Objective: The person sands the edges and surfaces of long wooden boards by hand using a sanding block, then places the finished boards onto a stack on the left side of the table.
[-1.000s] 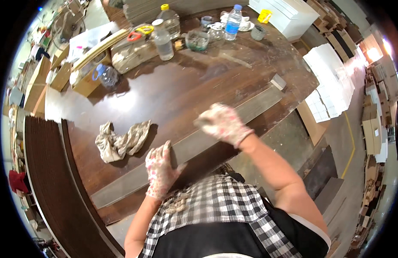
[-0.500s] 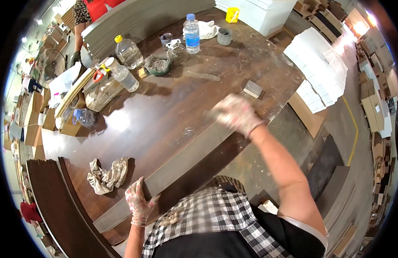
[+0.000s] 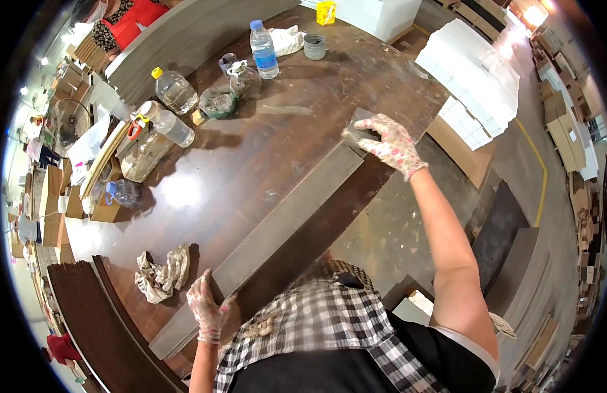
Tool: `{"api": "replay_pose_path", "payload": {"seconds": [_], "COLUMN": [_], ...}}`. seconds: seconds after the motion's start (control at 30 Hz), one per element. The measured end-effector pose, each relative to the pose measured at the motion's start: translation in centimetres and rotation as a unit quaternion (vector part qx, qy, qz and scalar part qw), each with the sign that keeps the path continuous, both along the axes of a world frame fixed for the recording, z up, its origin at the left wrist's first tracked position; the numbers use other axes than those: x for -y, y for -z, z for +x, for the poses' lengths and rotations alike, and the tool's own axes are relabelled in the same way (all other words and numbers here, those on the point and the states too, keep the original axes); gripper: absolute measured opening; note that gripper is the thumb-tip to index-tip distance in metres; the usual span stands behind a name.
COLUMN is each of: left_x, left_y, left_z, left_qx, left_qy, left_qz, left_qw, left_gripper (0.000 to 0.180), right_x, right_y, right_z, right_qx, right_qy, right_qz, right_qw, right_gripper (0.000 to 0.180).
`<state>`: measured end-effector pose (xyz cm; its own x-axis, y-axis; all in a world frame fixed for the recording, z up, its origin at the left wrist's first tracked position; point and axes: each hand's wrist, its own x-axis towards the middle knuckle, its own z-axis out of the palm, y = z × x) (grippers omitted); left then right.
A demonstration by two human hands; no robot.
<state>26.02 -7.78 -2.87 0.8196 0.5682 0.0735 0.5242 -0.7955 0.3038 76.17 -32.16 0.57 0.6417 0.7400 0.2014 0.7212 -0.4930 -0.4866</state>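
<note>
A long grey strip of board (image 3: 287,213) runs diagonally across the brown table, from lower left toward the far right. My left hand (image 3: 208,308), in a flowered glove, rests on the strip's near-left part, thumb apart from the stretched fingers. At the strip's far end my right hand (image 3: 392,145), in a similar glove, has its thumb and fingers closed around a small grey block (image 3: 357,130). Part of the block is hidden by the fingers. A crumpled, stained rag (image 3: 162,274) lies on the table left of the strip.
Bottles, including a blue-capped water bottle (image 3: 264,51), and a green bowl (image 3: 218,103) stand at the back. Dark boards (image 3: 100,321) are stacked at the left edge. White sheets (image 3: 470,78) are piled beyond the table's right edge. Another person (image 3: 130,26) is at the far left.
My right hand has moved outward to the small block, which lay on the table, and closed on it. My left hand stays on the strip. The whole view has shifted slightly.
</note>
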Motion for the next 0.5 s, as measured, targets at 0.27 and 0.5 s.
{"api": "replay_pose_path", "payload": {"seconds": [0.27, 0.5], "left_x": [-0.1, -0.4], "left_y": [0.1, 0.3], "left_z": [0.0, 0.2], "left_qx": [-0.011, -0.013], "left_qy": [0.006, 0.013], "left_qz": [0.014, 0.021], "left_qw": [1.0, 1.0], "left_gripper": [0.088, 0.089], "right_x": [5.3, -0.9], "right_y": [2.2, 5.2], "right_z": [-4.7, -10.8], "right_qx": [-0.037, 0.102], "right_qy": [0.013, 0.125], "right_qz": [0.025, 0.173], "right_qw": [0.999, 0.972], "right_gripper": [0.04, 0.04]}}
